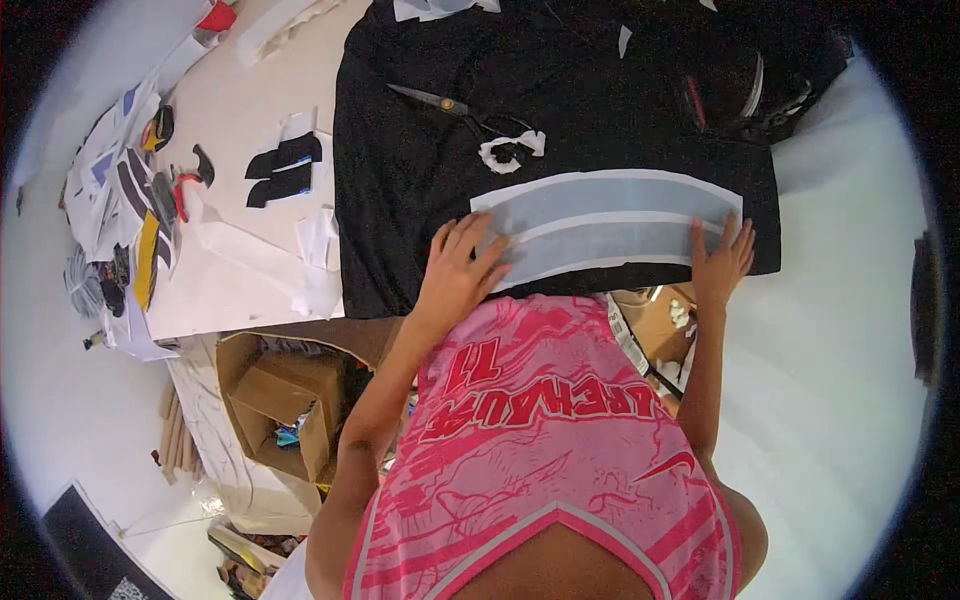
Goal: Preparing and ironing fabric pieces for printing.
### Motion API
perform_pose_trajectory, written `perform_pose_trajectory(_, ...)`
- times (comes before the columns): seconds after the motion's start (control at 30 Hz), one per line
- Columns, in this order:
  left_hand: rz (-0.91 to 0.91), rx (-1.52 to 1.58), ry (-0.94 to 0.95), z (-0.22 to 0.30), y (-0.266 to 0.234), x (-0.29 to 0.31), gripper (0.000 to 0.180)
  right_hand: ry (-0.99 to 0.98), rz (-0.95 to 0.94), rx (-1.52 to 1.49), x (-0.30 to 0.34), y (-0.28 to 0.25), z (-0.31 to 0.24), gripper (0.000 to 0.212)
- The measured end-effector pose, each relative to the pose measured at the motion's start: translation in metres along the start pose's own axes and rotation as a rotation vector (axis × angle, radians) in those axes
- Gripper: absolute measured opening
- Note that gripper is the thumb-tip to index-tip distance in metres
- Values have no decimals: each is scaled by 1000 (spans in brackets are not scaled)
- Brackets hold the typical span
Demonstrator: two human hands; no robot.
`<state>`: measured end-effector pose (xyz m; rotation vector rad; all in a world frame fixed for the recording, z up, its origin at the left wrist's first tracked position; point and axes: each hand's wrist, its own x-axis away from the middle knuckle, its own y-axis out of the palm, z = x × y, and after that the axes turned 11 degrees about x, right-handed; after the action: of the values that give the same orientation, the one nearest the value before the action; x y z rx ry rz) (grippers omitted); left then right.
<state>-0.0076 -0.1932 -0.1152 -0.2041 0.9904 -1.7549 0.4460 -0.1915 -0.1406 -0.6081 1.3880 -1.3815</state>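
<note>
A curved white sheet with two grey-blue bands (610,200) lies flat on black cloth (400,215) near the table's front edge. On the sheet's left end rests my left hand (460,268), fingers spread and lying flat. My right hand (722,262) lies over its right end, fingers also stretched out. Neither hand is closed round anything. Farther off on the cloth are scissors (447,104) with dark handles. A crumpled white and black scrap (512,151) sits between them and the sheet.
Black cut pieces (284,168) and a red-handled tool (184,192) lie on the pale tabletop (235,290) at left, beside piled sheets and a yellow strip (147,258). An open cardboard box (270,390) stands below the table edge. Dark, shiny material (750,105) occupies the cloth's far right.
</note>
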Motion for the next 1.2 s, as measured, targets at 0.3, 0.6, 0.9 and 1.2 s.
perform_pose_trajectory(0.3, -31, 2, -3, -9, -24, 28, 48, -129, 83, -216, 22, -8, -25, 72)
perform_pose_trajectory(0.6, 723, -323, -366, -84, -136, 58, 34, -510, 359, -598, 72, -96, -135, 27)
perform_pose_trajectory(0.9, 512, -453, -826, -108, -172, 148, 42, -742, 187, -956, 88, -180, -243, 18)
perform_pose_trajectory(1.2, 636, -329, -1391, -36, -192, 198, 66, -942, 78, -1179, 111, -226, -283, 14)
